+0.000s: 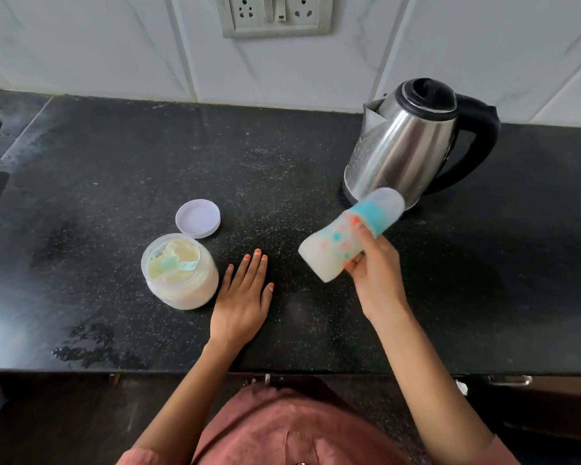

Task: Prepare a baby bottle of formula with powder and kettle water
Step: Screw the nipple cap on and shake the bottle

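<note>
Black speckled countertop [114, 162]; white marble-look tiled wall [81, 45] behind; switch-socket plate [274, 15] top centre; dark cabinets [64, 414] below.

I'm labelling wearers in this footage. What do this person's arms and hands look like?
The left hand and right hand both have orange-painted nails. The forearms are bare, with dusty-pink sleeves starting near the elbows. A glint on a right finger may be a ring.

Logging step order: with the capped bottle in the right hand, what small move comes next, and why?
Probably the left hand, flat on the counter, should take the lid and close the powder jar: it stands open, scoop inside, while the right hand holds the capped, milky bottle.
</note>
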Motion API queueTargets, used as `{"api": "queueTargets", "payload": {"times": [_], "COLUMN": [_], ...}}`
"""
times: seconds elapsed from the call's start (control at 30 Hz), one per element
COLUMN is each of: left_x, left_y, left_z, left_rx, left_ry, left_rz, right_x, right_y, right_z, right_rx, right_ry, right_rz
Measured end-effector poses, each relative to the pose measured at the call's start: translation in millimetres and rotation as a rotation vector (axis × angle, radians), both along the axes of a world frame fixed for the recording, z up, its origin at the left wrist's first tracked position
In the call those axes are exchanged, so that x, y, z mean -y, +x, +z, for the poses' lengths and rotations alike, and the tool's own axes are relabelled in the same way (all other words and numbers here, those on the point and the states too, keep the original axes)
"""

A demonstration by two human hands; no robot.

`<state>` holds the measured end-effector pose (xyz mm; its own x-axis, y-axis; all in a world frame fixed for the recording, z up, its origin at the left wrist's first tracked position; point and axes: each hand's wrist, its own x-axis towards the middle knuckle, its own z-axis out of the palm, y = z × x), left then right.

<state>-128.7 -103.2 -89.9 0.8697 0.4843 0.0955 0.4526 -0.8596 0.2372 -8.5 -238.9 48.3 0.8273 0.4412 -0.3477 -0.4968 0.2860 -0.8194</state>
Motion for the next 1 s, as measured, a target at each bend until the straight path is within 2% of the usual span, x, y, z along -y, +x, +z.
{"api": "queueTargets", "payload": {"times": [0.07,0.1,0.2,0.23,0.3,0.4,0.43,0.6,0.63,0.77,0.8,0.93,1.0], "left_x": [0,0,0,-1,-1,-1,-1,-1,0,0,-1,-1,0], "left_y": [0,0,-1,-1,0,0,1,0,0,0,0,0,-1], "left_z": [0,0,-2,-2,-2,-1,-1,-2,-2,-2,-2,0,0], "left_rx": [0.000,-0.001,-0.007,-0.009,-0.013,-0.005,-0.003,-0.004,-0.007,-0.002,-0.002,-0.007,-0.003], "left_ry": [-0.005,-0.008,-0.008,-0.009,-0.008,-0.015,-0.015,0.006,0.007,-0.012,-0.019,0.004,0.013], "left_rz": [-0.004,-0.004,-0.008,-0.008,-0.006,0.000,-0.001,-0.010,-0.007,-0.002,-0.004,-0.018,-0.018], "right_x": [-3,-3,4,6,6,1,-1,7,8,1,0,5,5], "right_y": [2,-1,-18,-20,-13,1,0,-24,-21,-1,-1,-22,-18], "right_z": [-3,-4,-1,1,4,4,3,1,2,4,3,-1,1], "right_rx": [-0.038,-0.003,0.209,0.253,0.224,0.014,0.003,0.214,0.211,0.003,0.015,0.232,0.249], "right_ry": [0.021,-0.029,-0.214,-0.231,-0.156,0.003,0.000,-0.250,-0.235,-0.039,-0.048,-0.255,-0.222], "right_rz": [-0.109,-0.058,0.303,0.362,0.260,-0.067,-0.084,0.404,0.377,-0.050,-0.055,0.338,0.324]}}
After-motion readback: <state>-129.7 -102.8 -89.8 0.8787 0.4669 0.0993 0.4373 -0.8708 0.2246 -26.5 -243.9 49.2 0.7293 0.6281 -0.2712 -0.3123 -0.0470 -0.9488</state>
